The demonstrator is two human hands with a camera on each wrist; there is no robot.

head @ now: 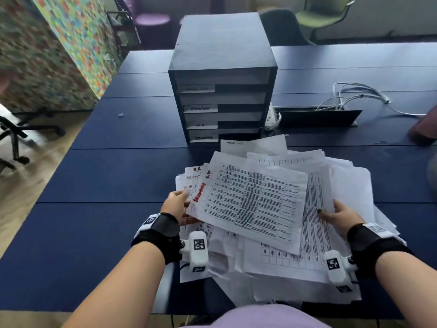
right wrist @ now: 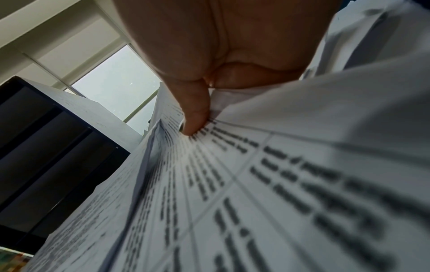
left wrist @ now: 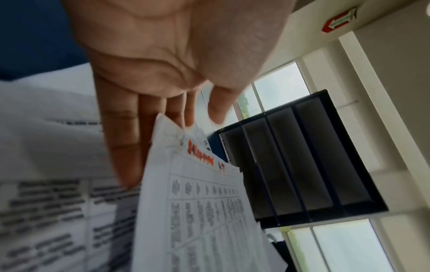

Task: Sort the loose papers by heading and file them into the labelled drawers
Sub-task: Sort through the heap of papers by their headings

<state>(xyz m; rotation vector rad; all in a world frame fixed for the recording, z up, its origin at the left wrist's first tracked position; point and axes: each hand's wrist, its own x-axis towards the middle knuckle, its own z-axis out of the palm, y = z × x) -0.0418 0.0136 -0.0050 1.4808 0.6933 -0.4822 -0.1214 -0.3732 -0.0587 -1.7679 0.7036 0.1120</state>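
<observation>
A dark drawer unit with several labelled slots, one reading ADMIN, stands mid-table; it also shows in the wrist views. Before it lies a loose pile of printed papers. My left hand reaches with straight fingers under the left edge of a raised top sheet. A sheet with a red heading lies there, the thumb apart from it. My right hand pinches the pile's right side. Its thumb presses on a printed sheet, and its fingers are hidden below.
The blue table stretches left and far. White cables, a power strip and a dark cable flap lie right of the drawers. A brown shape is at the right edge. Chairs stand around.
</observation>
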